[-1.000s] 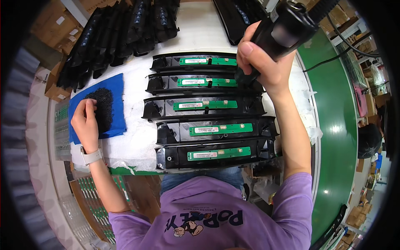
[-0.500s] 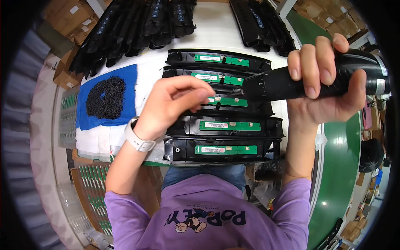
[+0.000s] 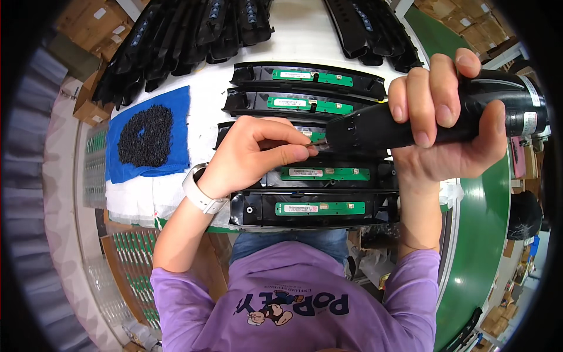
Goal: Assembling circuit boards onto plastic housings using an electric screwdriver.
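Observation:
My right hand [image 3: 446,123] grips a black electric screwdriver [image 3: 434,120] held sideways, its tip pointing left. My left hand [image 3: 252,155], a white watch on its wrist, pinches something tiny at the driver's bit [image 3: 314,144]; the item is too small to make out. Below the hands lie several long black plastic parts with green circuit boards [image 3: 319,208] in a row on the white table. A heap of small black screws [image 3: 145,135] rests on a blue cloth [image 3: 176,100] at the left.
More black plastic parts [image 3: 176,35] are stacked at the table's far side. A green conveyor belt [image 3: 478,246] runs along the right. Cardboard boxes [image 3: 88,23] stand at the upper left. Racks of green boards [image 3: 132,264] sit low on the left.
My left hand left the screw heap on the blue cloth and came to the driver's tip. My right hand swung the screwdriver down to lie sideways over the parts.

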Demonstrator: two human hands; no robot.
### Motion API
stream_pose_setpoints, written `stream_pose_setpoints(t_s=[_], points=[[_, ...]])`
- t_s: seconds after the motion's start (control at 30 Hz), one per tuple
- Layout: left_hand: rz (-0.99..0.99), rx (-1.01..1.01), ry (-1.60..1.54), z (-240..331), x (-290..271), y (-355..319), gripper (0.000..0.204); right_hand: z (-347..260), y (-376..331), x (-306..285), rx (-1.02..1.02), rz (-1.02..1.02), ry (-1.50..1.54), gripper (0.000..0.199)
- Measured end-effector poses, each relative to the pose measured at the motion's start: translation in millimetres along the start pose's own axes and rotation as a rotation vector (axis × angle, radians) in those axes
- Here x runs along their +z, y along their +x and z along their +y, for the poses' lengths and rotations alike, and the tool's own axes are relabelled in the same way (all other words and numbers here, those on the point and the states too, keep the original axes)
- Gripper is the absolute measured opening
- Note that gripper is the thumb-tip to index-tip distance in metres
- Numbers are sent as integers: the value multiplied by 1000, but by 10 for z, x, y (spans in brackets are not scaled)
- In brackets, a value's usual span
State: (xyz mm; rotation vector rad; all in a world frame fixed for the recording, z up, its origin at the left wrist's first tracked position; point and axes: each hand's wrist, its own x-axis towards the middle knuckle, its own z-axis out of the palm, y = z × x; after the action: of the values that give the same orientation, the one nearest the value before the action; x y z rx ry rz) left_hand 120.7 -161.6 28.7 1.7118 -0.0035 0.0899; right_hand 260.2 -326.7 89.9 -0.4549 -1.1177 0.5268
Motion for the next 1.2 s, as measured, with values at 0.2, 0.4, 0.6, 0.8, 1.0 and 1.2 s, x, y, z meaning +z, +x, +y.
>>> stream_pose_setpoints(t_s=[0.2, 0.4, 0.6, 0.8, 1.0, 1.2], points=[[-11, -100, -181, -79, -9, -35, 20, 75, 1, -77, 0, 108, 39, 42], [158, 335, 703, -32, -31, 3, 44, 177, 32, -161, 122, 156, -239, 35], [109, 317, 1001, -183, -46, -72, 30, 306, 11, -133, 223, 166, -482, 30], [90, 285, 1015, -224, -33, -69, 22, 361, 21, -71, 353, 164, -555, 25], [75, 269, 1047, -224, -17, -45, 17, 439, 45, 8, 355, 111, -511, 27], [68, 250, 1086, -197, -2, -49, 17, 425, 10, -19, 356, 65, -500, 27]])
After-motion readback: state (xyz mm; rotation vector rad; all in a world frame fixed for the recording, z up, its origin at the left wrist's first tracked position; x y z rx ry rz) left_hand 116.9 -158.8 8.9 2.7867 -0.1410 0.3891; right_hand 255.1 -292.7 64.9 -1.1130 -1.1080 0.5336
